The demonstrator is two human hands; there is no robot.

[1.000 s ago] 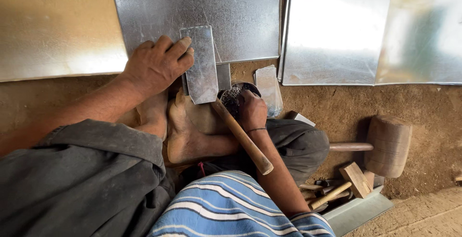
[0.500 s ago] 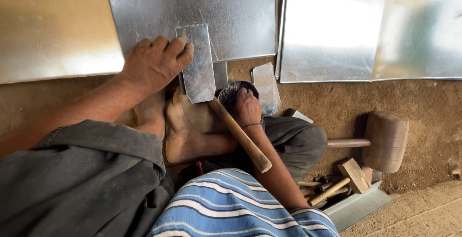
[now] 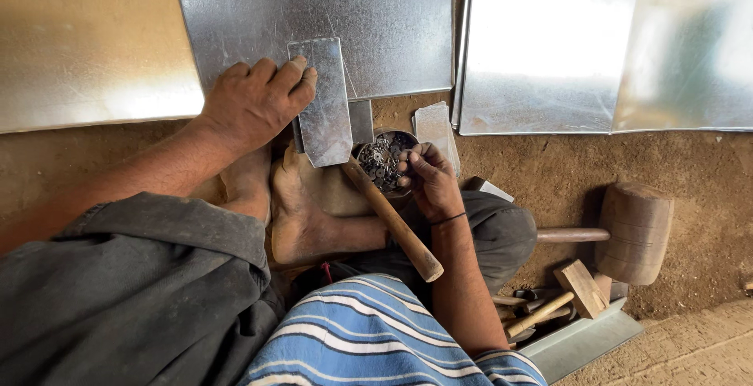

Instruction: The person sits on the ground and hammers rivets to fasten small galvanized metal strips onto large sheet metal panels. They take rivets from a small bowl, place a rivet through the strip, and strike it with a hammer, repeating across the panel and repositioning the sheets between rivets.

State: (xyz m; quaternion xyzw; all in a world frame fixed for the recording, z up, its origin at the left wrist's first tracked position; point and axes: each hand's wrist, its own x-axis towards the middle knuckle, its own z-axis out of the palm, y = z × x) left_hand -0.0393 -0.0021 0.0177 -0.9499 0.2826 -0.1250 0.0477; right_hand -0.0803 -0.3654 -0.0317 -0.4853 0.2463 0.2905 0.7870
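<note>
My left hand (image 3: 255, 103) grips the left edge of a small galvanized metal strip (image 3: 325, 107), holding it upright over my bare feet (image 3: 302, 202). My right hand (image 3: 427, 178) reaches into a small round tin of rivets and washers (image 3: 380, 158), fingertips pinched over the loose pieces. A wooden hammer handle (image 3: 392, 221) lies slanted across my leg, just left of the right wrist. Whether the fingers hold a piece is too small to tell.
Large galvanized sheets (image 3: 353, 17) (image 3: 549, 49) lie on the dirt floor ahead. A big wooden mallet (image 3: 631, 233) rests at right, with smaller wooden tools (image 3: 576, 288) and a folded metal channel (image 3: 580, 339) near my right knee.
My right hand has moved off the hammer handle's top end into the tin, uncovering the rivets. The left hand keeps the strip in place.
</note>
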